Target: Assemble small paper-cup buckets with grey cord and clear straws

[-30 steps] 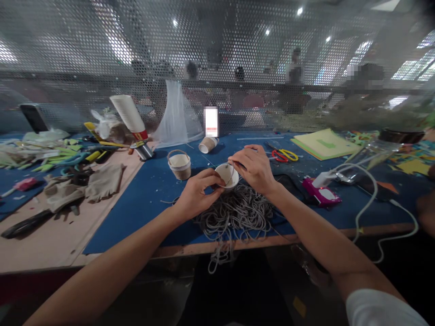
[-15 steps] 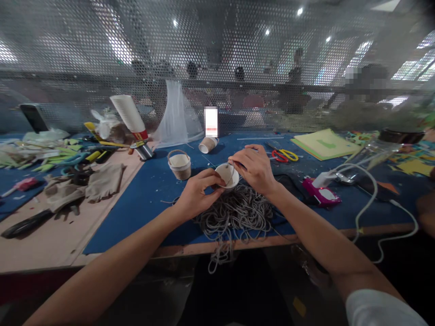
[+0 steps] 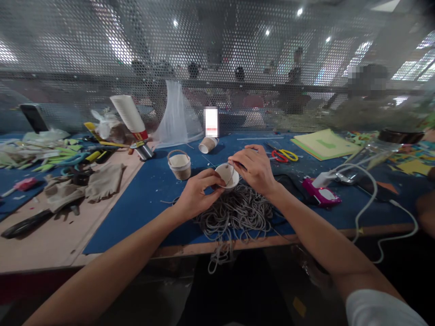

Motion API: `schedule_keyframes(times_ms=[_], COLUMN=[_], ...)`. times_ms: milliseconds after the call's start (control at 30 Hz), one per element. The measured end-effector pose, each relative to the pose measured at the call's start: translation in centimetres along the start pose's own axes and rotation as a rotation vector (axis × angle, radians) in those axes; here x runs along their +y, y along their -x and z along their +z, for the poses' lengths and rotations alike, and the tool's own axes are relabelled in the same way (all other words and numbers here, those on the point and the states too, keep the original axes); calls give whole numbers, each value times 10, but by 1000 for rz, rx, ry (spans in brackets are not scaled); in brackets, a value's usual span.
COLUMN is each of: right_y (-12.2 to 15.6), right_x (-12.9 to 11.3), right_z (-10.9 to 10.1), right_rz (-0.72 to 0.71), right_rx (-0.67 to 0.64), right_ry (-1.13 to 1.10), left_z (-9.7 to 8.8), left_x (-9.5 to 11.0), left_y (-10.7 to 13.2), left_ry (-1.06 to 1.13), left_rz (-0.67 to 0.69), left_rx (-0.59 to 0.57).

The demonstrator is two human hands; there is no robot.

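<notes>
My left hand [image 3: 199, 192] grips a small white paper cup [image 3: 227, 173] by its near left side, thumb outside and fingertips over the rim. The cup's mouth tilts toward me. At the far right of the rim, my right hand [image 3: 255, 168] is closed in a pinch on a grey cord that runs into the cup; its fingertips partly hide the cord. Below both hands lies a tangled heap of grey cord [image 3: 238, 213], with loops hanging over the table edge. A cord-wrapped cup with a handle [image 3: 180, 167] stands to the left, and a brown-and-white cup [image 3: 208, 145] lies on its side behind.
Scissors [image 3: 285, 155] and yellow paper sheets [image 3: 324, 144] lie at the back right. A magenta device [image 3: 322, 194] with white cables sits right of the cord. On the left are a stack of paper cups [image 3: 127, 113], work gloves [image 3: 103, 182] and a black-handled tool [image 3: 27, 224].
</notes>
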State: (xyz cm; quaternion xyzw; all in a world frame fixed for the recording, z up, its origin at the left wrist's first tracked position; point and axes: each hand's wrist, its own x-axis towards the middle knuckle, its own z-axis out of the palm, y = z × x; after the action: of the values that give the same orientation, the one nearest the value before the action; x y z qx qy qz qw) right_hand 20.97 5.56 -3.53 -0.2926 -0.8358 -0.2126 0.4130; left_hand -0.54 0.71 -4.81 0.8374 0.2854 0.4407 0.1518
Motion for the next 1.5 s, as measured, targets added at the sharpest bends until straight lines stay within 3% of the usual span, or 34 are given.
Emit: schedule_keyframes(times_ms=[1500], right_y=[3], right_x=[-2], right_z=[3], right_rz=[44], right_rx=[2], right_ry=[-9], left_z=[-1], left_x=[-2], left_y=[0], left_ry=[5], left_rz=[-20], left_rx=[64])
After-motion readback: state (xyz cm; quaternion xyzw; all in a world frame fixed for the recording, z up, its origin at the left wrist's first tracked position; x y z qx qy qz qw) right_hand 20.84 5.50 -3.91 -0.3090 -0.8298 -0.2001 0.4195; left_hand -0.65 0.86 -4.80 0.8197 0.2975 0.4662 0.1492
